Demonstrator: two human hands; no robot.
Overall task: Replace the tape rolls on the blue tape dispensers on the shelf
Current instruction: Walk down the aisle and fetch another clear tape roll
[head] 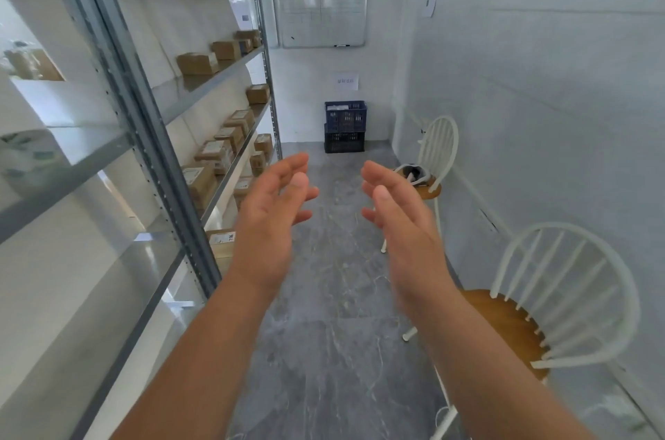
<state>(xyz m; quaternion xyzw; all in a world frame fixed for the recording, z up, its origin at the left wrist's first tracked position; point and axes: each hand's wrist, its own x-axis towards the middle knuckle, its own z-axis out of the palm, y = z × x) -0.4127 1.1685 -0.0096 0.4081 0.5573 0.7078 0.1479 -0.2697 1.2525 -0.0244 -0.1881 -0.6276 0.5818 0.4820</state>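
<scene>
No blue tape dispensers or tape rolls anywhere in view; presumably somewhere on the shelf along the left, but not to be told from here. Only cardboard boxes visible on its tiers, running from near to far, plus a blurred pale roll-like thing at the near left edge, too smeared to name. Left hand and right hand raised side by side over the floor, palms turned toward each other, well apart, fingers spread loosely and holding nothing, touching nothing. Judged as the very start: no dispenser found or picked up, no roll removed. Next move likely calls for turning toward the shelf, scanning the tiers for the blue dispensers, then reaching in with one free hand. To the right, two white chairs, near and mid-room; at the far wall, stacked dark crates beneath a whiteboard.
</scene>
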